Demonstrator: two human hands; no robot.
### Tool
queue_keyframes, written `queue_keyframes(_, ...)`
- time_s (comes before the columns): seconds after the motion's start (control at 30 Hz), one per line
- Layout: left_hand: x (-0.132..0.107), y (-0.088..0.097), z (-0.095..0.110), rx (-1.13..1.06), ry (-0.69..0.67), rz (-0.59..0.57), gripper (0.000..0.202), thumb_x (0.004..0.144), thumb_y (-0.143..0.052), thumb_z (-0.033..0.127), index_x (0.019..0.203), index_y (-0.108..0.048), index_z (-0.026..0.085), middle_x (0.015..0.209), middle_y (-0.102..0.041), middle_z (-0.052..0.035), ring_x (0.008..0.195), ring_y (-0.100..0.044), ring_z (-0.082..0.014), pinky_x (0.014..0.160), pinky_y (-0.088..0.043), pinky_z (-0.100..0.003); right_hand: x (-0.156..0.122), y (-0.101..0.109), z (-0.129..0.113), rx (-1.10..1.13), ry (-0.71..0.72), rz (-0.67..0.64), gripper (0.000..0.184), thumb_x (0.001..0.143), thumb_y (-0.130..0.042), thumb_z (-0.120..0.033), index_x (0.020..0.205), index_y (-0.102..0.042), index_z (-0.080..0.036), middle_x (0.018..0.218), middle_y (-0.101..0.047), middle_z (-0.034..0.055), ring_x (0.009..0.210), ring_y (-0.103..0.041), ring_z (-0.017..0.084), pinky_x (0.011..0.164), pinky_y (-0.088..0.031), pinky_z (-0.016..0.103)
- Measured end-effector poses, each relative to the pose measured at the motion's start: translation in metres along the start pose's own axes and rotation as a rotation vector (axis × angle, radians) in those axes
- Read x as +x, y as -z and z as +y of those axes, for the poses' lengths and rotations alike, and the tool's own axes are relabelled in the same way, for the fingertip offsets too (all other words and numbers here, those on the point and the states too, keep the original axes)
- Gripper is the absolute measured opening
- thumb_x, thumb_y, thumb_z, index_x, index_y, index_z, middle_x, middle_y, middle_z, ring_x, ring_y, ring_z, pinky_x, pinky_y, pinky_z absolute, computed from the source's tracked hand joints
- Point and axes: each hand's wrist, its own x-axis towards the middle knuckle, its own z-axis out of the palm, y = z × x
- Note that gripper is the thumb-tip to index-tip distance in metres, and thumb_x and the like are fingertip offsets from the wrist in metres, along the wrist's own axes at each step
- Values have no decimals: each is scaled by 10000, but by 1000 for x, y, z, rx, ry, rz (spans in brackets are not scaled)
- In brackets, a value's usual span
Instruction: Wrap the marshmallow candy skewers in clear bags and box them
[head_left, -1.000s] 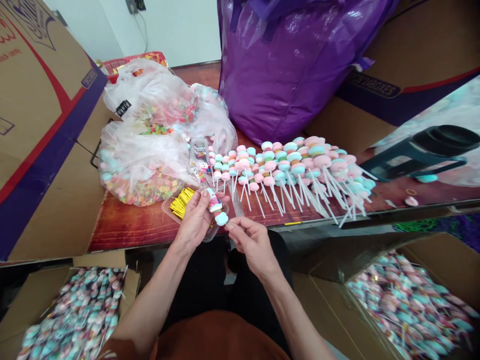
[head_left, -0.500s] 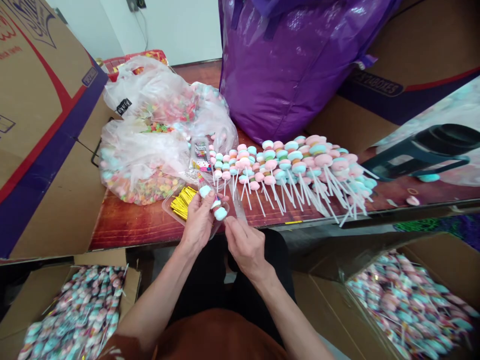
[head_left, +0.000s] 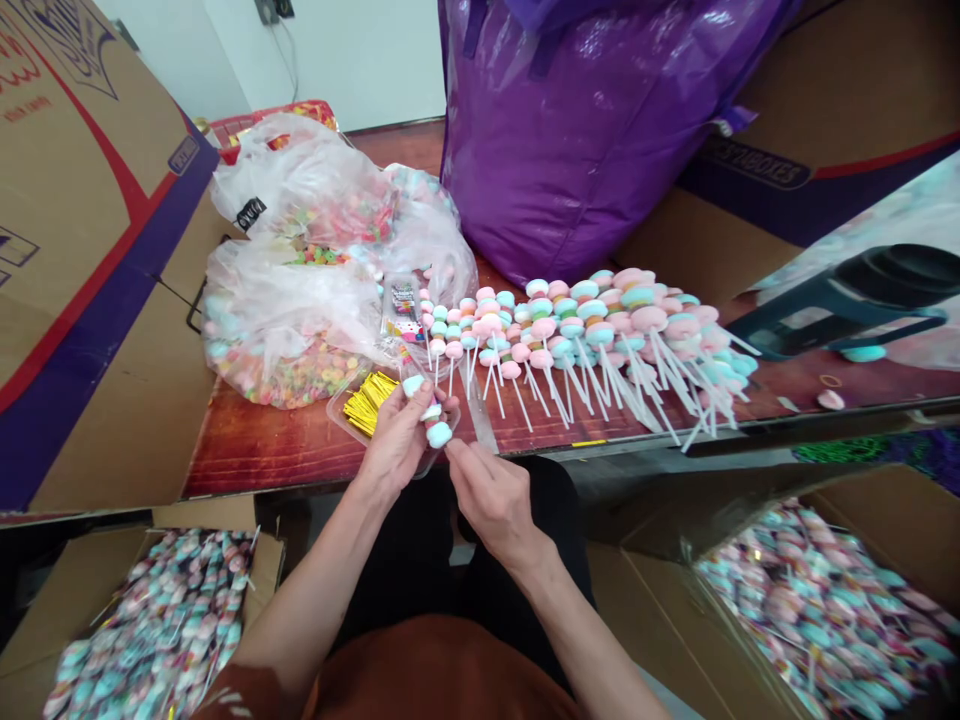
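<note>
Worktop (head_left: 240, 455) of reddish wood, running right across in front of me. A tall cardboard box (head_left: 90, 200) walls off the left end, and a bulging purple bag (head_left: 570, 150) blocks the back. Down below, a left carton (head_left: 60, 590) and a right carton (head_left: 652, 610), both heaped with candy. Up top again: plastic bags (head_left: 270, 315) slump near my left side, and a bank of marshmallow skewers (head_left: 649, 318) spreads to the right, sticks jutting toward the worktop's front edge, easy to snag. Beyond them, a dark travel mug (head_left: 832, 300) leans in.

Now my hands, out over the front edge. Left grip (head_left: 397, 440) is pinching one marshmallow candy skewer (head_left: 433, 411), thumb across its middle, tilted. Right grip (head_left: 491, 490) is pressed together just below the bottom marshmallow; what it pinches, I can't tell. This piece should be light, soft and easily dented, so hold it gently mid-stack and do any firm pulling down at the stick end. Clear film, if that's what I see, would be slippery. Plastic tray (head_left: 335, 425) crowds my left knuckles, full of gold twist ties (head_left: 369, 402).
</note>
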Motion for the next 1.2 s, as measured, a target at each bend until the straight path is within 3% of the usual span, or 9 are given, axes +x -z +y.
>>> queue_keyframes(0.13, -3, 0, 2, 122, 28, -67, 315, 670, -875, 275, 774, -621, 122, 695, -657, -22, 688, -671, -139, 603, -508, -212, 1, 2, 12, -80, 86, -11, 193, 958, -515, -82, 1023, -694, -114, 637, -643, 29, 528, -590, 119, 551, -447, 241)
queue_keyframes(0.23, -2, -1, 4, 86, 78, -84, 259, 717, -843, 259, 771, -631, 119, 724, -662, -28, 714, -678, -147, 611, -523, -225, 0, 0, 15, 21, -46, 21, 206, 968, -503, -99, 1033, -695, -133, 715, -688, 56, 602, -643, 137, 606, -499, 241)
queue_keyframes(0.4, 3, -4, 3, -116, 106, 83, 231, 852, -727, 309, 749, -615, 136, 752, -655, -19, 727, -674, -135, 714, -559, -269, -3, -4, -5, 262, -248, -21, 229, 982, -470, -147, 1005, -697, -168, 791, -717, 70, 686, -676, 155, 681, -547, 261)
queue_keyframes(0.53, 2, -5, 2, -144, 113, 39, 298, 846, -724, 395, 749, -598, 143, 733, -629, -14, 691, -639, -117, 712, -546, -257, -2, -2, -21, 485, -574, 28, 166, 959, -541, -227, 913, -692, -177, 731, -669, 26, 621, -605, 131, 625, -510, 254)
queue_keyframes(0.63, -1, -5, -4, -135, 61, -4, 311, 807, -763, 402, 754, -588, 152, 712, -600, 11, 693, -636, -113, 747, -538, -264, 2, -3, -26, 756, -904, 20, 191, 926, -602, -326, 822, -662, -178, 587, -513, -43, 500, -442, 92, 485, -393, 224)
queue_keyframes(0.73, -5, -5, -11, -64, -24, -68, 305, 770, -799, 387, 773, -605, 151, 709, -593, 20, 760, -661, -132, 793, -526, -268, 7, -9, -29, 966, -1063, 27, 234, 890, -639, -390, 802, -641, -173, 563, -430, -68, 473, -342, 76, 450, -319, 215)
queue_keyframes(0.87, -11, -2, -7, 5, 19, -143, 331, 730, -826, 407, 838, -646, 151, 756, -653, -14, 872, -689, -189, 804, -535, -288, 12, -9, -29, 923, -1016, 45, 243, 885, -633, -407, 808, -649, -177, 607, -470, -49, 520, -374, 88, 491, -348, 219)
queue_keyframes(1.0, -11, 4, 11, 4, 54, -145, 439, 762, -765, 526, 974, -682, 151, 967, -728, -87, 919, -701, -212, 784, -553, -303, 15, 1, -20, 867, -970, 16, 230, 877, -638, -403, 831, -658, -179, 631, -491, -38, 556, -391, 98, 517, -348, 225)
queue_keyframes(1.2, -5, 13, 22, 51, -84, -80, 288, 717, -847, 337, 870, -693, 147, 856, -733, -39, 788, -701, -154, 726, -540, -255, 19, 10, -8, 986, -995, -172, 266, 858, -644, -426, 753, -616, -183, 562, -367, -68, 504, -277, 84, 466, -239, 225)
